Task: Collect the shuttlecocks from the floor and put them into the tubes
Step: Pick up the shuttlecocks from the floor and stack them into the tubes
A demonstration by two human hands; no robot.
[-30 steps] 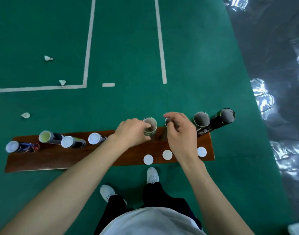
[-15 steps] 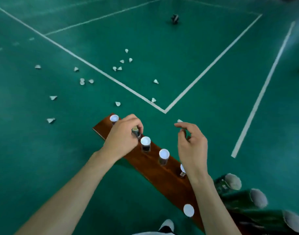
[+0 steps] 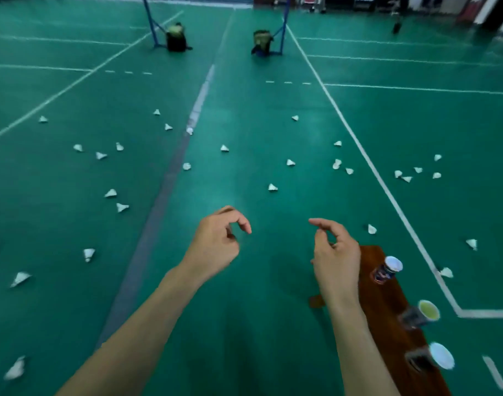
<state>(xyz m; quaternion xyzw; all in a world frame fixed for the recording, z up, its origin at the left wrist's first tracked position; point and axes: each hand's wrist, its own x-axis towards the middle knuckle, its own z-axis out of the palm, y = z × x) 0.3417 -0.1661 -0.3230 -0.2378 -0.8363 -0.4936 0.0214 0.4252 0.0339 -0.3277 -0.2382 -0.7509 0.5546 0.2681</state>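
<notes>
The fingers (image 3: 240, 221) of the left hand (image 3: 216, 247) are loosely curled and apart, thumb and forefinger not meeting, with nothing between them; those of the right hand (image 3: 334, 254) are likewise spread and slack, holding nothing. A second ago both hands were down at the open tubes on the long brown wooden board; now they have let go and hang free in front of the body, and the view has swung up from the board to the court. The board (image 3: 387, 304) now sits at the lower right, and three cardboard tubes stand on it: one with a white cap and blue-red print (image 3: 389, 268) near its far end, one open with a pale yellow-green inside (image 3: 424, 312) further along, and a white-capped one (image 3: 436, 357) nearest the bottom edge. Small white feathered shuttlecocks (image 3: 272, 187) lie scattered across the green court floor (image 3: 244, 124), well apart from the tubes, the closest to the board (image 3: 372, 229) just beyond its far end. This suggests the tube work is paused and a new collecting round is starting, with most shuttlecocks not yet gathered.
</notes>
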